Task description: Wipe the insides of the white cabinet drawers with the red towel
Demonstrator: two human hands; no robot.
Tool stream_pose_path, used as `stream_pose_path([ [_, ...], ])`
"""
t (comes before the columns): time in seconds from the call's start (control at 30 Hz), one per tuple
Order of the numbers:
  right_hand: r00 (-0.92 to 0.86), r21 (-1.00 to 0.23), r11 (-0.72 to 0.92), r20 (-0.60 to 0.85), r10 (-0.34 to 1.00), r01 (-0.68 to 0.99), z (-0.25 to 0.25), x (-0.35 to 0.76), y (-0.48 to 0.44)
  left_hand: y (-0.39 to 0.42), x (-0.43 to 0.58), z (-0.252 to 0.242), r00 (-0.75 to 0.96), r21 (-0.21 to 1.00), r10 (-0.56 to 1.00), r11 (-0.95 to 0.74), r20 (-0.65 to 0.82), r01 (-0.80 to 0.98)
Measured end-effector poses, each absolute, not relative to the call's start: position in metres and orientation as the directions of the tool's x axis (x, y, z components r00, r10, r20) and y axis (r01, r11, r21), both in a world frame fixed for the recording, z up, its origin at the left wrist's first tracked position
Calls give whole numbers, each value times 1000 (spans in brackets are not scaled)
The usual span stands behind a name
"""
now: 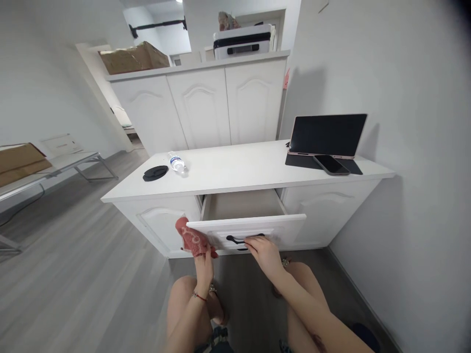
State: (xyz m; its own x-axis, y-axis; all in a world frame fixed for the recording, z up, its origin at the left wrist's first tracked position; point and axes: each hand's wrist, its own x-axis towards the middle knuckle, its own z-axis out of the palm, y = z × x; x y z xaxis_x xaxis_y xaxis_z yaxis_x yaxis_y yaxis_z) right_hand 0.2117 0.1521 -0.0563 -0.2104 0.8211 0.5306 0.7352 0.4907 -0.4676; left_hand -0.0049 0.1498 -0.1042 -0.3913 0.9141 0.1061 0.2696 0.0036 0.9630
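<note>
Clear bottle [177, 163] beside black disc [155, 173], phone [331, 165] before tablet [327, 135], suitcase [242, 41]

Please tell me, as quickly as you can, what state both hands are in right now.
Left hand: closed, holding a red patterned cloth.
Right hand: fingers closed on the black handle of the open drawer.

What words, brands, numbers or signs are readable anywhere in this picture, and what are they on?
No text is legible here.
Clear bottle: any print on its blue label is too small and blurred to read.
Red cloth: pale pattern, no readable letters.
Drawer front: no writing visible.
Tablet and phone: dark screens, no readable text.
</note>
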Motion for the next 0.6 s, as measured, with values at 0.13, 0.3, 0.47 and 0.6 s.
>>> stream_pose_path([
  [0.13, -227, -465, 474, 492, 840, 748, -55, 213, 160, 148, -7, -122, -340, 968, 940, 57, 30, 243],
  [0.3, -234, -452, 486, 506, 830, 748, -56, 214, 168, 152, -13, -139, -360, 972, 933, 109, -27, 208],
  [0.47, -229, -480, 488, 501, 835, 729, -57, 214, 182, 167, -14, -156, -486, 980, 865, 182, -122, 78],
  [0.6, -231, -472, 478, 489, 841, 741, -60, 215, 195, 173, -4, -158, -454, 972, 860, 217, -233, -88],
])
